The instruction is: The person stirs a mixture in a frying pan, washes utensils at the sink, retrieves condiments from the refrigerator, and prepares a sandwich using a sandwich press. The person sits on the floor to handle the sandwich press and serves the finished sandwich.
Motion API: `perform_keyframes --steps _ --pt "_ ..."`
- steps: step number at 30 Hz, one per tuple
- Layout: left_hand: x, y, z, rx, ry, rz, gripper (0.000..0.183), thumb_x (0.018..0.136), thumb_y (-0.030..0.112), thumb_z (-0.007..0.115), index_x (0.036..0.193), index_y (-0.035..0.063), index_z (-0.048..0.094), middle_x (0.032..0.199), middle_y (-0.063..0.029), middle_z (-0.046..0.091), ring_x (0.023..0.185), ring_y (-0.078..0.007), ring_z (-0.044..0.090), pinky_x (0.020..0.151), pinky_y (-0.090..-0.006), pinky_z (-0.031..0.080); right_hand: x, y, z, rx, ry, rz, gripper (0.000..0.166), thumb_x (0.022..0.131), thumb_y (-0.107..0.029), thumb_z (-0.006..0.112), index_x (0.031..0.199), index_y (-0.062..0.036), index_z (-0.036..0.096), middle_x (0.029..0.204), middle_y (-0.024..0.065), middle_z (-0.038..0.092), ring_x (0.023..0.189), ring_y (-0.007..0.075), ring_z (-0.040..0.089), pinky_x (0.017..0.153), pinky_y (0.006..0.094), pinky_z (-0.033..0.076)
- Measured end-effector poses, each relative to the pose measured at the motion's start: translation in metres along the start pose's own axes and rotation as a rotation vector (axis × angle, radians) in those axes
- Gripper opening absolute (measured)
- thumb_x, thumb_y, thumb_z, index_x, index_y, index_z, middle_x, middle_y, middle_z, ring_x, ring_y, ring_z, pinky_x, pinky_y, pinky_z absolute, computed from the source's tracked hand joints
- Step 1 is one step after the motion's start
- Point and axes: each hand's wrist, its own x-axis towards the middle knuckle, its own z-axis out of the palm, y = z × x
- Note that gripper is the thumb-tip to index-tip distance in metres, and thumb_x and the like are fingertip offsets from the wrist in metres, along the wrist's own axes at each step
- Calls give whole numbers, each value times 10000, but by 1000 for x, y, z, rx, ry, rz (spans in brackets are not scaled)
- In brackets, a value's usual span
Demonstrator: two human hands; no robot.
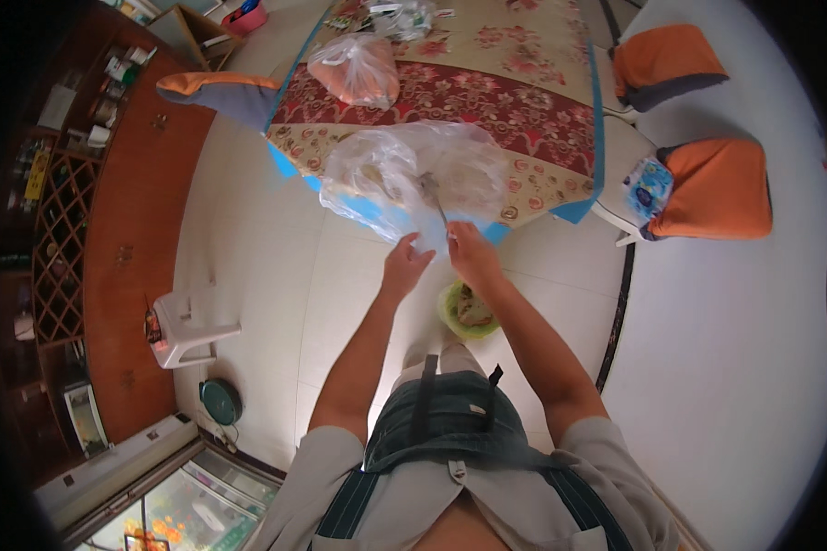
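A large clear plastic bag lies spread over the near end of a table with a floral cloth. At its near edge, my left hand pinches the plastic between thumb and fingers. Gripped in my right hand is the handle of a metal utensil, perhaps a spoon, whose head points away from me over the bag. Some pale contents seem to show through the plastic, too blurred to name. Below my right forearm, a green waste bin with scraps stands on the floor, partly covered by the arm.
Farther up the table sit a tied bag of orange items and another plastic bag. Chairs with orange-covered backs flank the table; one carries a blue packet. A white plastic stool stands left, near a wooden cabinet.
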Motion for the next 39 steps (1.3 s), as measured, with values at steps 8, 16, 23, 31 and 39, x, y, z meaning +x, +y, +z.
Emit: perform_keyframes --steps 8,16,23,31,39 --pt "-24 7 7 -99 -5 -92 456 737 193 698 1139 52 537 619 -8 499 565 -105 475 548 -270 429 63 28 63 -208 -347 349 222 750 -146 535 958 -76 500 877 168 612 815 370 580 707 446 459" --pt "-30 17 -53 44 304 -241 452 744 277 687 1133 99 540 614 -43 552 554 -149 526 534 -316 447 102 120 5 -195 -38 -365 192 849 -210 518 952 -56 569 745 93 548 631 238 489 647 382 431" --pt "42 27 -56 70 319 131 258 784 236 604 990 81 606 1007 -125 597 957 -302 543 837 -386 439 150 139 -24 51 -202 421 376 838 -324 536 1100 -59 581 913 119 621 881 240 590 742 376 472" --pt "79 69 -58 69 84 -2 823 797 306 607 1421 121 103 1475 -141 -95 1271 -335 327 1027 -460 280 114 75 -25 -671 -40 -371 440 805 -317 618 1124 -27 528 977 124 586 944 283 547 775 414 466" --pt "-26 62 -134 103 41 201 697 814 247 576 1395 120 213 1468 -168 47 1258 -382 321 1005 -437 336 115 -17 84 -528 -54 -500 539 785 -306 628 1194 -11 436 1031 154 554 976 294 535 800 416 456"
